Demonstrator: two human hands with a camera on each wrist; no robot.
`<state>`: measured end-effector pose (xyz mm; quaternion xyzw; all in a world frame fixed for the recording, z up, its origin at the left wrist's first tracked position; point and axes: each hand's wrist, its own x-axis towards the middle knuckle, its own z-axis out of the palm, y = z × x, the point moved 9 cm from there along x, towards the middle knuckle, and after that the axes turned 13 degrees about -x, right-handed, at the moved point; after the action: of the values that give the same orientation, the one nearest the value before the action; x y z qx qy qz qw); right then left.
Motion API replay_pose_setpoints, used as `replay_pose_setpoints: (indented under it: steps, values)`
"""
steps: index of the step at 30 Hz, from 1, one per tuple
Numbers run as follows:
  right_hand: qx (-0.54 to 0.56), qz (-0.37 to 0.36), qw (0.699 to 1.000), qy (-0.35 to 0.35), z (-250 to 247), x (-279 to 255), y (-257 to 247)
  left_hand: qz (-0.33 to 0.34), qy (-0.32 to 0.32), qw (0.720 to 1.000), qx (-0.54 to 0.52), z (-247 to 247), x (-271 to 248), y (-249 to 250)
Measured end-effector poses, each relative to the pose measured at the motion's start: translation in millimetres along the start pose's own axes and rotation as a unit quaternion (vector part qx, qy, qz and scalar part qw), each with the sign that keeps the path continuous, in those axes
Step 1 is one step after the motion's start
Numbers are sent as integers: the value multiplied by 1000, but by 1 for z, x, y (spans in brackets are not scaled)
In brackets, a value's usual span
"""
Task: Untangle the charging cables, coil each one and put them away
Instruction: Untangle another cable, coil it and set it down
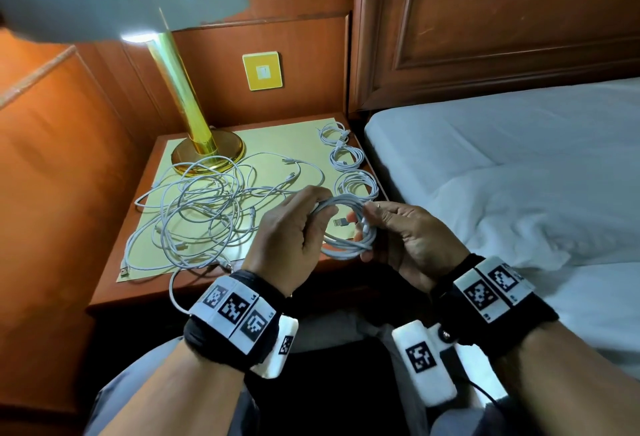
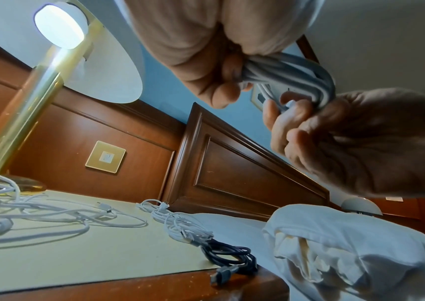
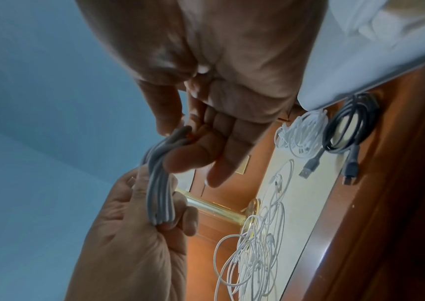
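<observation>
1. Above the bench (image 1: 114, 283) front edge, I see my left hand (image 1: 287, 241) and right hand (image 1: 405, 241) both clamped on one coiled white cable (image 1: 349, 227), fingers curled round opposite sides.
2. Its USB plug (image 1: 341, 222) pokes into the loop's middle; the other end is hidden in my grip.
3. Left of my hands, a tangle of loose cables (image 1: 204, 213) sprawls over the yellow mat (image 1: 287, 144), partly wrapping the lamp base (image 1: 207, 155).
4. Three finished coils (image 1: 346, 158) line the mat's right edge; the nearest looks dark in the wrist views, white overhead.
5. My left wrist covers the cable end (image 1: 176, 293) hanging off the bench.
</observation>
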<state>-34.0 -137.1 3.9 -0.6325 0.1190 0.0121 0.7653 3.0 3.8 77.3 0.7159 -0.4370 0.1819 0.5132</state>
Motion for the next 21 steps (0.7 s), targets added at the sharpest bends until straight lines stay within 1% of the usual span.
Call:
replay_pose_setpoints:
  steps: [4, 5, 6, 8, 10, 12, 13, 15, 17, 18, 19, 21]
  values:
    - [28, 28, 999, -21, 6, 6, 8, -39, 7, 999, -14, -3, -4, -15]
    - [40, 32, 998, -29, 9, 6, 9, -39, 13, 999, -16, -5, -5, -15]
    - [61, 36, 997, -39, 12, 6, 9, -28, 18, 999, -14, -7, -3, -11]
    - [114, 49, 990, -65, 20, 4, 13, 15, 23, 1000, -5, -8, -1, 1]
    - [151, 64, 984, -77, 26, 3, 18, 48, 25, 999, -2, -10, 0, 9]
    - [138, 61, 986, -72, 27, 5, 18, 45, 25, 999, 0, -11, -1, 6]
    - [108, 48, 991, -60, 25, 6, 16, 25, 26, 999, 1, -12, -2, -2]
    - [2, -8, 1000, -15, 13, 8, 8, -46, 29, 998, -26, -13, -6, -24]
    - [-128, -75, 988, 36, 0, 7, -2, -132, 21, 986, -98, -7, -13, -45]
    - [-177, -93, 978, 59, -6, 7, -4, -182, 11, 973, -139, -1, -16, -53]
    - [-201, -96, 971, 83, -12, 7, -4, -226, 2, 957, -185, 6, -20, -57]
    - [-174, -74, 974, 121, -24, 10, 0, -291, -4, 915, -278, 20, -27, -59]
